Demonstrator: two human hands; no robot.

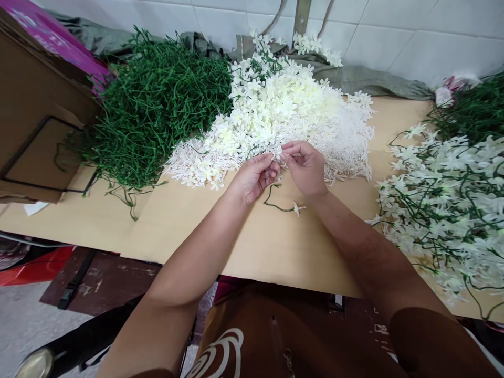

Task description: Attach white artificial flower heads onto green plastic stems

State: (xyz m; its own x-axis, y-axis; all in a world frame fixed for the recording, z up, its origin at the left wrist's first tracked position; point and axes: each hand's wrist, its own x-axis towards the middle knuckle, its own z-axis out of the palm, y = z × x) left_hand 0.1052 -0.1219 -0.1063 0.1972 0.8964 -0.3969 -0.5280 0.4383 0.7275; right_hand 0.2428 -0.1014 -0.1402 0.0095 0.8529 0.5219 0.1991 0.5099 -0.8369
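Note:
My left hand (254,178) and my right hand (305,167) meet over the middle of the table, fingertips pinched together on a small white plastic flower (277,155). A thin green stem (275,203) hangs down from my left hand and ends in a white flower (297,208) lying on the tabletop. Just behind my hands lies a big heap of loose white flowers (275,115).
A mound of bare green stems (157,105) fills the back left. Finished stems with white flowers (449,199) pile up at the right. A cardboard box (35,131) stands at the left on the wooden table (205,226). Behind is a white tiled wall.

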